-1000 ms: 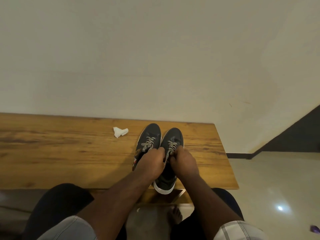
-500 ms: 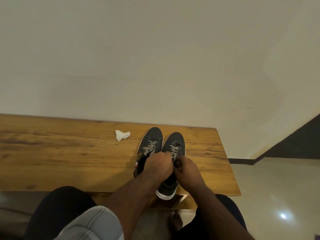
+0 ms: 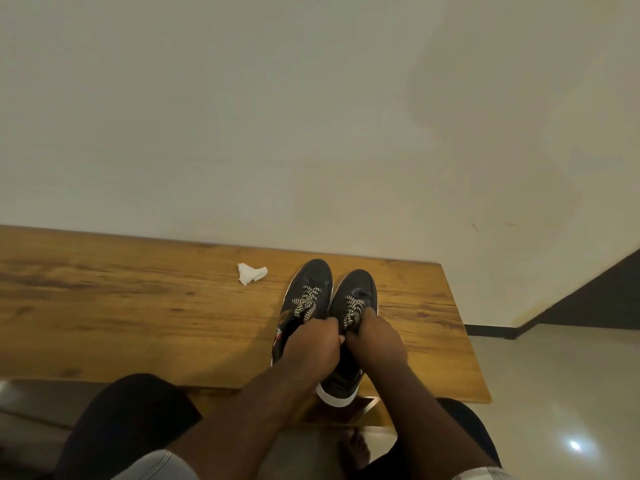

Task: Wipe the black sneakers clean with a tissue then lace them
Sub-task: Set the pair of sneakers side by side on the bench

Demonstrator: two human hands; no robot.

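Two black sneakers stand side by side on the wooden table (image 3: 138, 306), toes toward the wall. The left sneaker (image 3: 310, 279) and the right sneaker (image 3: 358, 288) both carry black-and-white patterned laces (image 3: 353, 311). My left hand (image 3: 310, 344) and my right hand (image 3: 377, 339) meet over the tongue of the right sneaker, fingers curled and pinching its lace ends. The hands hide the lace ends and the sneakers' openings. A crumpled white tissue (image 3: 251, 273) lies on the table left of the sneakers.
The table ends at a wall behind the sneakers and at its right edge (image 3: 467, 341) close to the right sneaker. My knees and a bare foot (image 3: 355, 452) show below the near edge. Tiled floor lies to the right.
Both hands stay on the right sneaker's lace, shifting slightly as they work it; the left hand has come back off the right hand. The view has shifted a little.
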